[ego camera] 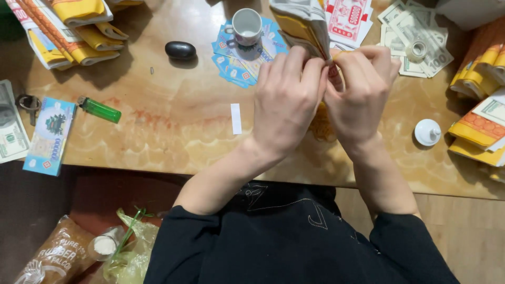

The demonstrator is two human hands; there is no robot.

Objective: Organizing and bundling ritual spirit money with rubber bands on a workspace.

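Both hands meet above the middle of the table (173, 126), closed around the lower end of a paper bundle (302, 23) that rises from them toward the top edge of the view. The left hand (286, 100) shows its back to the camera, fingers curled over and pressed together against the bundle's near end, knuckles touching the other hand. The right hand (363, 89) is folded inward the same way, its fingers bent and pinching the bundle's edge from the right side; what the fingertips do underneath is hidden. The bundle is a thick fold of grey and yellow sheets, tilted up and away from the person. Just under the hands a bit of yellow stuff (321, 126) shows on the table, too covered to tell what it is. A white cup (247, 25) stands on blue cards (239, 60) just left of the bundle, with a black oval stone (180, 50) farther left. A white slip (236, 118) lies near the left wrist. A green lighter (100, 109) and a blue packet (50, 135) lie well to the left. To the right lie play banknotes (415, 29) with a tape roll (418, 51) on them, a white cap (427, 132), and yellow stacks (476, 126) at the table's right edge
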